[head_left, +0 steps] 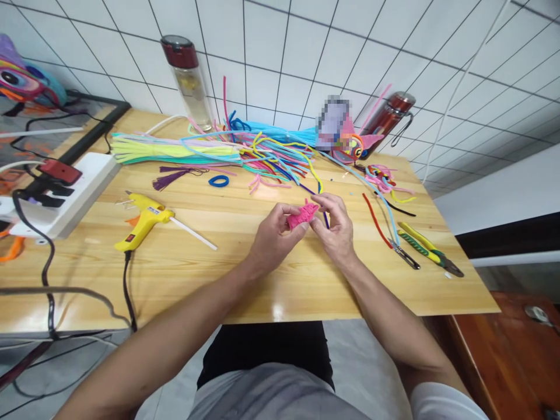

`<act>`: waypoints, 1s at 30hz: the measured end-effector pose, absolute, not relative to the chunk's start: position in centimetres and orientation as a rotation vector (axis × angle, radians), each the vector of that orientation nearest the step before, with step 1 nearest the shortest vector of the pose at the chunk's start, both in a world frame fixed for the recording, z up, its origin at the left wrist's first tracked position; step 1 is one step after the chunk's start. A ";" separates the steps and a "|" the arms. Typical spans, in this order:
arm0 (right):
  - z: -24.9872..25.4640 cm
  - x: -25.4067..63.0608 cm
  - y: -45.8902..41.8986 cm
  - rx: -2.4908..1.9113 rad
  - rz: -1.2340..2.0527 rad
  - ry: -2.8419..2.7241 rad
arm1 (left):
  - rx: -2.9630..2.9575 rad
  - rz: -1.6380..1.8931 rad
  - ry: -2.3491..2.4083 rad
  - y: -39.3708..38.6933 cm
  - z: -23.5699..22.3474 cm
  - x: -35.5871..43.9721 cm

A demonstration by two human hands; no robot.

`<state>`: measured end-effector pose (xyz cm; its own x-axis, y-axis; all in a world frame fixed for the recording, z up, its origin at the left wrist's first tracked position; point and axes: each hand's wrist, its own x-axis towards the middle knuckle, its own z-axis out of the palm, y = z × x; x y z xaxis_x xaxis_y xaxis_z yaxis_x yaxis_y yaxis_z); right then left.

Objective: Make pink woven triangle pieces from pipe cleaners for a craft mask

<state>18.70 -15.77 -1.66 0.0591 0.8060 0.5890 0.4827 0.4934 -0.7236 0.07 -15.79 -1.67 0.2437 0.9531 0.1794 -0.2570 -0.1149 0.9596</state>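
Note:
Above the middle of the wooden table [245, 291], my left hand [277, 230] is closed around a small piece of coiled pink pipe cleaner [301, 216]. My right hand [336, 227] meets its right end, thumb and fingers pinched at the edge of the pink coil. A dark purple-blue pipe cleaner [326, 219] lies partly behind the right hand. Just past the hands is a heap of coloured pipe cleaners [275, 157]. A blue ring of pipe cleaner [219, 181] lies to the left of them.
At left are a yellow hot glue gun [146, 221] with its cord and a white power strip [79, 198]. Pliers [431, 248], small snips [405, 255] and a red pipe cleaner [377, 220] lie at right. A glass bottle [188, 84] and a red flask [389, 122] stand by the tiled wall.

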 end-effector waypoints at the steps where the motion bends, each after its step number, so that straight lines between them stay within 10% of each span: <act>1: -1.5 18.7 -15.8 -1.161 0.394 -1.546 | 1.327 1.287 0.793 -15.7 -1.9 0.0; 9: -0.7 18.0 -16.1 -1.121 0.915 -1.427 | 2.001 1.585 0.794 -14.9 -3.6 -0.4; 30: -1.3 18.4 -16.1 -1.131 0.436 -1.678 | 2.229 1.589 0.879 -13.5 -3.8 -1.2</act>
